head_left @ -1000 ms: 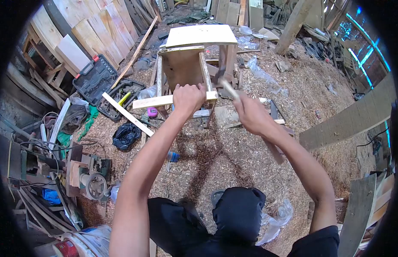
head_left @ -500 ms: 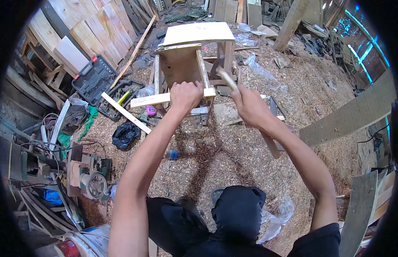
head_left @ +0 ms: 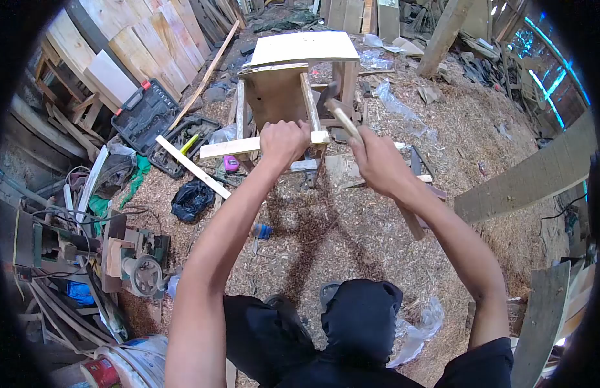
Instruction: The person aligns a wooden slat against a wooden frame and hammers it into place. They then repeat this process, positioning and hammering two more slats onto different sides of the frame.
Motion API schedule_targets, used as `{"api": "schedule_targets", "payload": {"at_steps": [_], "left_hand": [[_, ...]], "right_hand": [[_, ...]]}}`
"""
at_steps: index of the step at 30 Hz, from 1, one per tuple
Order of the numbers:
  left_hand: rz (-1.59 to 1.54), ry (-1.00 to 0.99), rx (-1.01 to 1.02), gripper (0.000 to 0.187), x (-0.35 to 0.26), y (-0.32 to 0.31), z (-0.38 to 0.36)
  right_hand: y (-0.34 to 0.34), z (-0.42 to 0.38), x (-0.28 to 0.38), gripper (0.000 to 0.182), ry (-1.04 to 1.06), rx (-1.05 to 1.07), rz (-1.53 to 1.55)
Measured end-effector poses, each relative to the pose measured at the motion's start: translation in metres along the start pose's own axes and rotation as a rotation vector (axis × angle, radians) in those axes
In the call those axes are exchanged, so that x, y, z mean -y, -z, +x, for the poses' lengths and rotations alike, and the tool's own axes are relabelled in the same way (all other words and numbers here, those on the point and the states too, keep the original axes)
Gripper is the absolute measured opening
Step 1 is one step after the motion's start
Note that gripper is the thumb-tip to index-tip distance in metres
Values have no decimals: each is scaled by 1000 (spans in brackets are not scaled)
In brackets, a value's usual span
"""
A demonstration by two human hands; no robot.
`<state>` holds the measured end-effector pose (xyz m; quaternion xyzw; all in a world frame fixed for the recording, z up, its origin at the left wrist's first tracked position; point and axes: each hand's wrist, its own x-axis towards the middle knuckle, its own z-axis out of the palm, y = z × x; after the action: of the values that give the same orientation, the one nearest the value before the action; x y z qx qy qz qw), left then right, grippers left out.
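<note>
My left hand point(head_left: 285, 142) is closed over a pale wooden strip point(head_left: 227, 149). The strip lies across the near end of a wooden chair-like frame point(head_left: 311, 107), whose broad pale panel point(head_left: 305, 49) faces up at the far side. To the right of the frame, my right hand point(head_left: 382, 165) is wrapped round the wooden handle of a hammer point(head_left: 345, 121). The hammer's dark head is up beside the frame's right side, blurred and apart from the strip. Whether a nail is under my left fingers cannot be made out.
Wood shavings cover the floor. At left lie an open tool case point(head_left: 145, 119), a pink tape measure point(head_left: 231, 163), a black plastic bag point(head_left: 192, 200) and a machine with a handwheel point(head_left: 145, 277). A blue-capped bottle point(head_left: 262, 231) lies ahead of my feet; a plank point(head_left: 526, 171) leans at right.
The whole view has shifted slightly. Both hands keep their grips, and the hammer stays raised at nearly the same spot beside the frame.
</note>
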<state>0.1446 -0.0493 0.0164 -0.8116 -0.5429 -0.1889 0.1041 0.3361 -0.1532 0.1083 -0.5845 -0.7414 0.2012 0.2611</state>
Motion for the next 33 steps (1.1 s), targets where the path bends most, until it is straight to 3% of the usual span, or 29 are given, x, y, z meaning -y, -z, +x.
{"api": "schedule_targets", "payload": {"at_steps": [1, 3, 7, 9, 11, 13, 15, 21, 22, 24, 27, 30, 33], "left_hand": [[3, 2, 0, 48, 0, 2, 0], [-33, 125, 46, 50, -4, 5, 1], [-38, 133, 98, 50, -6, 8, 4], [-49, 138, 149, 51, -5, 12, 3], [-30, 72, 87, 49, -1, 4, 0], [-11, 9, 12, 48, 1, 2, 2], [-18, 21, 58, 44, 1, 1, 2], [-18, 101, 112, 51, 1, -2, 3], [-16, 102, 109, 51, 3, -4, 3], [67, -80, 18, 36, 7, -8, 1], [37, -22, 112, 30, 6, -4, 5], [62, -86, 110, 27, 7, -7, 0], [57, -41, 105, 24, 7, -1, 4]], "right_hand": [[-2, 1, -2, 33, 3, 1, 2], [-8, -1, -10, 30, -140, 213, -103], [-8, -5, -11, 28, 48, 105, -209], [5, -1, 3, 30, -55, 29, 25], [7, 0, 6, 30, -53, 12, -9], [-3, 2, -8, 30, -127, 165, -82], [-7, -1, -14, 30, -16, 133, -195], [8, 0, 5, 32, -221, 46, 70], [-1, 1, -9, 31, -154, 96, -37], [-3, 0, -15, 31, -89, 144, -148], [6, -2, 0, 30, -41, 51, -50], [-11, -2, -16, 31, -56, -7, -10], [-13, 1, -26, 32, 98, 58, -218]]}}
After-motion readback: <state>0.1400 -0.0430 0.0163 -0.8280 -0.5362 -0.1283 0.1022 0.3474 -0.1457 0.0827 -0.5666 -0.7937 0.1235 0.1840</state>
